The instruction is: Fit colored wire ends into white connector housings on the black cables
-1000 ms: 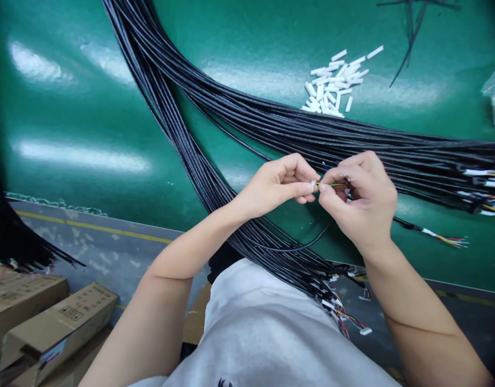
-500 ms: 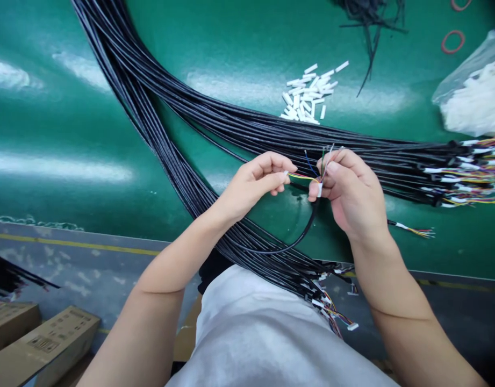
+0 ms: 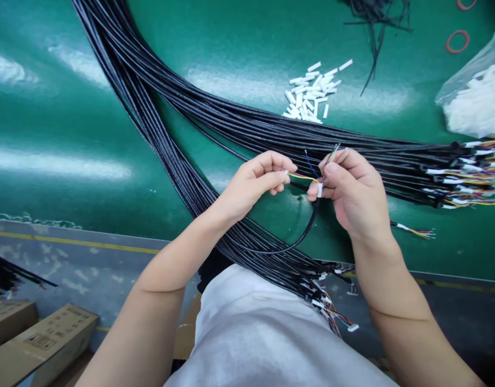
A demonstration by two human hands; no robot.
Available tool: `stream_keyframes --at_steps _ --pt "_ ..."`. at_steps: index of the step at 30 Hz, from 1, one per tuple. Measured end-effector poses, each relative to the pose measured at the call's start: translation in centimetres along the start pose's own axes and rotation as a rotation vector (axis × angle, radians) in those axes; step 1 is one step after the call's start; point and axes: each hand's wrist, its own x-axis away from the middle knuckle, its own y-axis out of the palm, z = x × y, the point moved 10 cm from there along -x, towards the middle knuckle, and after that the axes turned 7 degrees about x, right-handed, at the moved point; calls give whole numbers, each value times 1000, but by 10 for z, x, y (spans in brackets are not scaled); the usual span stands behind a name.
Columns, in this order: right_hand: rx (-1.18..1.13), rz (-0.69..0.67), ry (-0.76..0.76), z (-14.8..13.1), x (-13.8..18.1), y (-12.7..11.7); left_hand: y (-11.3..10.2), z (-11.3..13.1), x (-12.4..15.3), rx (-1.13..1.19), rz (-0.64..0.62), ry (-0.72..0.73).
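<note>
Between my hands is the fanned end of a black cable (image 3: 309, 230), with a white sleeve (image 3: 320, 190) where its thin coloured wires come out. My left hand (image 3: 267, 174) pinches the tips of the yellow and red wires (image 3: 303, 176), pulled out to the left; something small and white shows at its fingertips. My right hand (image 3: 352, 185) is closed around the wires by the sleeve, thumb against a gathered few that point up. One blue wire (image 3: 310, 163) stands loose between the hands. The cable curves down into the nearer bundle of black cables (image 3: 183, 180).
A second black cable bundle (image 3: 247, 126) crosses the green table (image 3: 90, 199) to bare wire ends at right. White tubes (image 3: 311, 94) lie in a pile behind it. A clear bag of white pieces (image 3: 476, 97), red rings (image 3: 457, 41) and black strips (image 3: 376, 21) lie farther back.
The green and pale wires, spread apart before, are now gathered together under my right thumb and lean right. The blue wire still stands apart. My left hand keeps its pinch.
</note>
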Motion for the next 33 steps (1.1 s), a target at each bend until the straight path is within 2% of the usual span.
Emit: stream_keyframes --at_steps 8,12,17,21,26,30,33 --pt "32 -18 5 1 -1 1 -2 -1 0 16 13 -4" --pt "44 -56 -65 -8 1 6 2 -2 0 21 -18 -5" --pt "153 -38 -145 -10 7 5 6 -4 0 13 -47 -23" --pt "254 10 -274 -22 13 4 7 -5 0 29 -69 -17" --pt "568 95 -478 -48 23 10 6 -9 -1 43 -87 -32" --pt "595 83 -587 -60 30 16 7 -8 0 53 -89 -33" --pt "622 60 -593 -60 31 21 8 -6 0 62 -92 -14"
